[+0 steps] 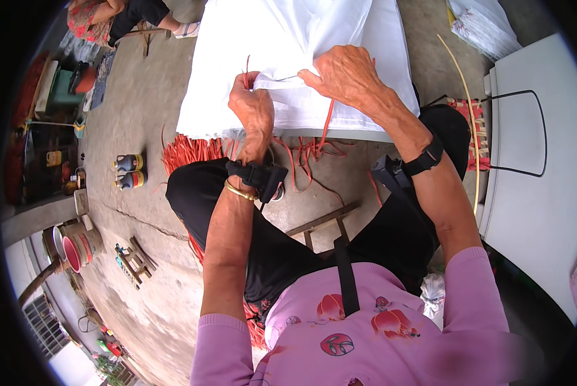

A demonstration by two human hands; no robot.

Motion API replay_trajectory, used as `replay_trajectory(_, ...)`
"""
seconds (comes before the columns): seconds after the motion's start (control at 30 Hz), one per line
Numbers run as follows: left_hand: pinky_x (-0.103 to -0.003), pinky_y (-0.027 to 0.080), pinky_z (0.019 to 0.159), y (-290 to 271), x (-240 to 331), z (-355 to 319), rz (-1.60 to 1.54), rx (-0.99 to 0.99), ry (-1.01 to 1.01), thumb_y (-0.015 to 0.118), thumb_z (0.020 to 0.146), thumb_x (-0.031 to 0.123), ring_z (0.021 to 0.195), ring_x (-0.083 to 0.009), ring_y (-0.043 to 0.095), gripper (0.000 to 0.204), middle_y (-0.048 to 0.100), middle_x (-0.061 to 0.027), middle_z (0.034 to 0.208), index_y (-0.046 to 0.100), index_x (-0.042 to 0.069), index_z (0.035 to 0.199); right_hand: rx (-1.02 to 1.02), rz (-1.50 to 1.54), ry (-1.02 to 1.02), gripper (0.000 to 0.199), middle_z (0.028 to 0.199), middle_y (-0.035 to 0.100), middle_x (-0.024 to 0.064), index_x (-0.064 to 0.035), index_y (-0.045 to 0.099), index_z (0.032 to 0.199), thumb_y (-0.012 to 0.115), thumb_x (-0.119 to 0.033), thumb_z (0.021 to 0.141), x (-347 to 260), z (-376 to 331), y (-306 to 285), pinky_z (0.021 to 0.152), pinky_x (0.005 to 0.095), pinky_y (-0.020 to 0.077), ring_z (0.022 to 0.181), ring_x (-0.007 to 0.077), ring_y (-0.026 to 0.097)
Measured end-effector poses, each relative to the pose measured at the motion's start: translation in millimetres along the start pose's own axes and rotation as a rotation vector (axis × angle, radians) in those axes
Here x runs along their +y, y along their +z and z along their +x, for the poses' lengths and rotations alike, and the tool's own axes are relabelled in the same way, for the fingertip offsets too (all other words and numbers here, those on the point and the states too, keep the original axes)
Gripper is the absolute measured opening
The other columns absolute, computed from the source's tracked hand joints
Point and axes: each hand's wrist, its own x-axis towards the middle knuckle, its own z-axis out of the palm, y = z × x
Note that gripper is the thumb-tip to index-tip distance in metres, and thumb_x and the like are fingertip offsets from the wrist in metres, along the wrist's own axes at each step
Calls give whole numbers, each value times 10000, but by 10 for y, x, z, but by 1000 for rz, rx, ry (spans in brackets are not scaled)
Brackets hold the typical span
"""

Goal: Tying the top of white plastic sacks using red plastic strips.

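A pile of white cloth or woven sacking (205, 96) lies in front of me, its top layer gathered into folds. My left hand (253, 109) is closed in a pinch on the near edge of that layer, with a thin red strand (247, 63) sticking up at its fingertips. My right hand (349, 74) is closed over the folded cloth to the right, thumb toward the left hand. Below it a red cord (329, 119) hangs down across the pile's edge. A thin dark line between the hands is too small to name.
Red strands (189, 154) lie heaped left of my knee. A small wooden stool (134, 262), two dark bottles (129, 171) and buckets (73, 256) stand at left. A white panel (539, 128) is at right. Another person (95, 19) sits far left.
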Motion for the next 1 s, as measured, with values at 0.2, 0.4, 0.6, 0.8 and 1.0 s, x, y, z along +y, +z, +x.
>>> replay_trajectory(0.2,-266,457,651,41,391,-205,193,-170,165,505,673,-90,681,-143,571,255,643,-94,754,619,-34,894,-134,8,40,399,441,493,187,31,578,528,557,-299,752,-148,-15,103,412,413,412,397,305,512)
replay_trajectory(0.4,-188,284,455,-193,648,-9,-341,-467,-163,566,791,46,510,-27,363,272,493,47,647,592,-30,1050,16,257,23,470,449,505,176,25,575,532,586,-397,740,-67,5,-7,447,405,437,433,301,535)
replay_trajectory(0.6,-179,318,454,-126,597,-116,-502,-497,-243,591,846,141,502,-25,379,256,587,-7,766,576,-25,1040,-56,541,524,556,452,494,144,31,550,533,583,-499,697,20,83,4,477,397,443,468,255,537)
replay_trajectory(0.8,-262,464,636,90,241,-315,98,-336,140,621,778,113,665,-113,553,232,655,-92,844,596,6,982,-124,484,487,493,470,510,145,35,556,551,575,-440,684,45,110,-113,498,397,446,460,253,516)
replay_trajectory(1.0,-228,283,385,242,204,-151,-290,-425,-584,519,868,102,422,-60,351,136,625,-123,743,539,-5,950,-4,441,432,486,459,494,144,21,539,537,583,-433,705,122,96,-249,482,382,432,450,243,496)
